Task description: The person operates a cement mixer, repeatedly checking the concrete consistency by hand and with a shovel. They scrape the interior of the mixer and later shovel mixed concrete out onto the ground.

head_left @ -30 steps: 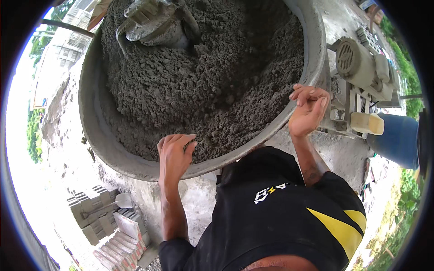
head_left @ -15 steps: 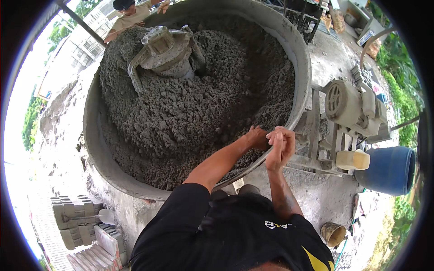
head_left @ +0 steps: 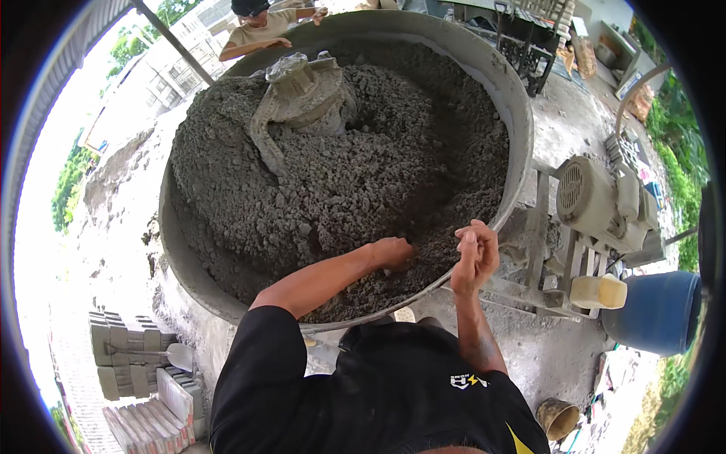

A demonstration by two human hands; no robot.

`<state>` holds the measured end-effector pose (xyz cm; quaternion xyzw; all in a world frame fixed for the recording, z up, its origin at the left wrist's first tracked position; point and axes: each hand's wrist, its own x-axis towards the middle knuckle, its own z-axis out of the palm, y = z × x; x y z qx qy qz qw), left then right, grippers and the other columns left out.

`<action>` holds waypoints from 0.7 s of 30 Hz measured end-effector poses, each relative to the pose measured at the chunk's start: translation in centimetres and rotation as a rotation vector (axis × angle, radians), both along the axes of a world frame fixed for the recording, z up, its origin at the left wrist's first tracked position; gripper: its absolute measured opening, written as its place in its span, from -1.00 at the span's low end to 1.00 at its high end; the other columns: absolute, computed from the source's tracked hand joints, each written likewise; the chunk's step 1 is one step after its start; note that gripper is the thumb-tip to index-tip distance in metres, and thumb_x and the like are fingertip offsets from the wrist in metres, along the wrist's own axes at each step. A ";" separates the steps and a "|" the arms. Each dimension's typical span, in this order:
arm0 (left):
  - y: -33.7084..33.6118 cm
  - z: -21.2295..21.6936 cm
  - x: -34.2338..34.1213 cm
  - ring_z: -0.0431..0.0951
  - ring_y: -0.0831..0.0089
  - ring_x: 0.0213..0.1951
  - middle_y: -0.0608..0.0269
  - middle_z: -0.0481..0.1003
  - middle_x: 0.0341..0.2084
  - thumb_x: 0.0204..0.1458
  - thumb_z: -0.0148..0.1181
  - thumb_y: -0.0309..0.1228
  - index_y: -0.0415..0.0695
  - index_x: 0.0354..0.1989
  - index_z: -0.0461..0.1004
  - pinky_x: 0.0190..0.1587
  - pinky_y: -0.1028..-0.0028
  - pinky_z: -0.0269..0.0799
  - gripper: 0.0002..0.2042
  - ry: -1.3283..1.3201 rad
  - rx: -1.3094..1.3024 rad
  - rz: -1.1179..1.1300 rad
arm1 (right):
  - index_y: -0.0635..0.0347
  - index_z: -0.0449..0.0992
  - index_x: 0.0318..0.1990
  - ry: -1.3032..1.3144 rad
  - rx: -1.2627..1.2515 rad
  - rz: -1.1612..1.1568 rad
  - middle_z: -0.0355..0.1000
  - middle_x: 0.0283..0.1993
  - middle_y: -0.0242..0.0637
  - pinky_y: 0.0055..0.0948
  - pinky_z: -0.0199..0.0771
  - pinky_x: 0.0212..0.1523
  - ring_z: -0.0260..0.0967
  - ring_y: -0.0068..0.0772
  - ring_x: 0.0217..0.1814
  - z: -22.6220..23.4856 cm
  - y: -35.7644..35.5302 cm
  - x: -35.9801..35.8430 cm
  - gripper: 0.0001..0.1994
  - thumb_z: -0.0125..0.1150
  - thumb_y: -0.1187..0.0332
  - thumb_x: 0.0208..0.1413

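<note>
A wide round mixer pan (head_left: 522,163) holds a heap of dark grey, crumbly concrete mix (head_left: 340,204). My left hand (head_left: 395,253) reaches over the near rim, low above the mix or against it. Its fingers are curled, and whatever they hold, if anything, is hidden. At the right part of the near rim, my right hand (head_left: 476,256) is raised, its fingers loosely bent and apart, with nothing visible in it. The mixer's cement-crusted central hub (head_left: 306,91) has a bent arm (head_left: 266,144) that runs down into the mix.
Across the pan, a co-worker (head_left: 261,30) leans at the far rim. A motor (head_left: 597,197) on a frame stands right, near a yellowish container (head_left: 597,291) and a blue barrel (head_left: 654,310). Concrete blocks (head_left: 125,352) and a shovel (head_left: 178,354) lie lower left; a bucket (head_left: 558,418) sits lower right.
My left hand has moved left from beside my right hand, over the mix. My right hand stays near the rim. The view has shifted, and the co-worker shows more fully.
</note>
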<state>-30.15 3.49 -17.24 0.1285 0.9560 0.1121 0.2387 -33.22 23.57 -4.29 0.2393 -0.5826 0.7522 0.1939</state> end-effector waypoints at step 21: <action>1.9 16.9 41.7 0.61 0.08 -0.12 -0.01 0.57 -0.10 0.14 0.19 -0.52 -0.21 -0.08 0.58 -0.04 0.34 0.49 -0.80 1.112 0.426 1.141 | 0.23 0.36 -0.06 -0.325 0.093 -0.136 0.38 -0.14 -0.34 -0.48 0.28 -0.14 0.22 -0.55 -0.22 -11.6 6.8 5.3 -0.80 0.09 0.30 0.32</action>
